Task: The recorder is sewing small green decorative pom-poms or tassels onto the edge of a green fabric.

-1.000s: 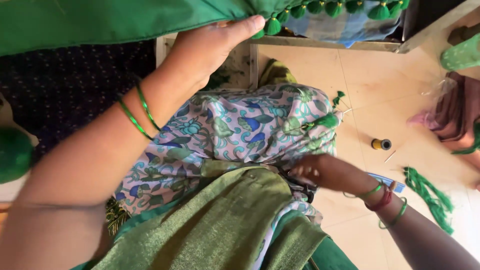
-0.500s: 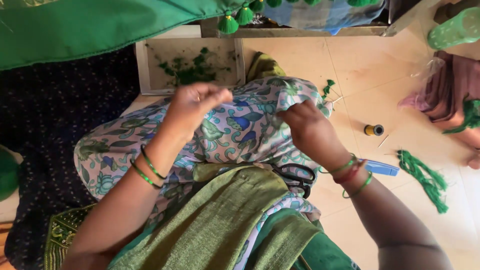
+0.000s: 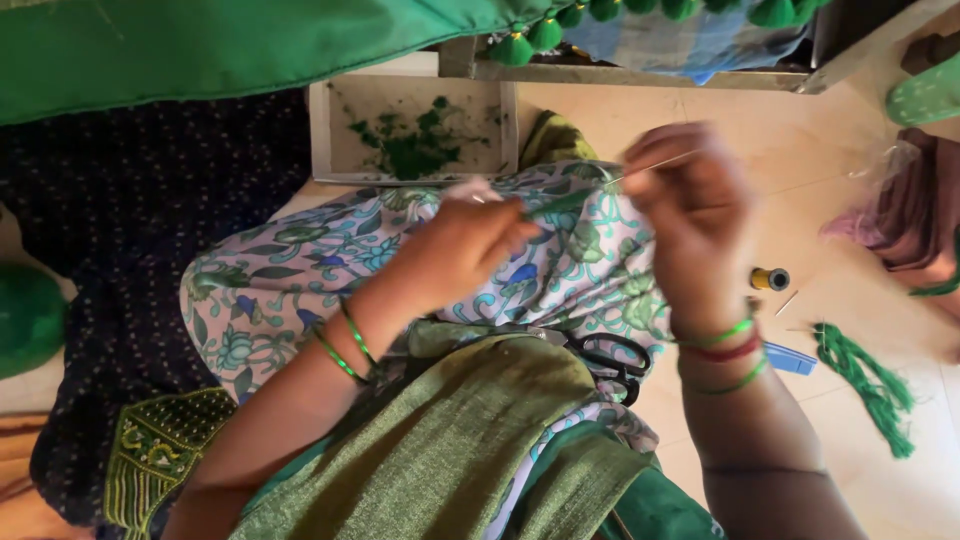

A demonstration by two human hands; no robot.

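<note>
Left hand [image 3: 470, 245]: fingers pinched together on a strand of green thread [image 3: 562, 203], held above the floral-print fabric [image 3: 300, 290] covering the knee. Right hand [image 3: 690, 205]: fingers closed on a thin needle [image 3: 655, 165], positioned just right of the left hand; the thread runs between both hands. Black-handled scissors [image 3: 610, 355] lie on the lap beneath the right wrist. On the floor [image 3: 650, 110] to the right: a small thread spool [image 3: 770, 279] and a green thread bundle [image 3: 865, 385]. A shallow tray [image 3: 330, 135] containing green thread scraps sits beyond the knee.
</note>
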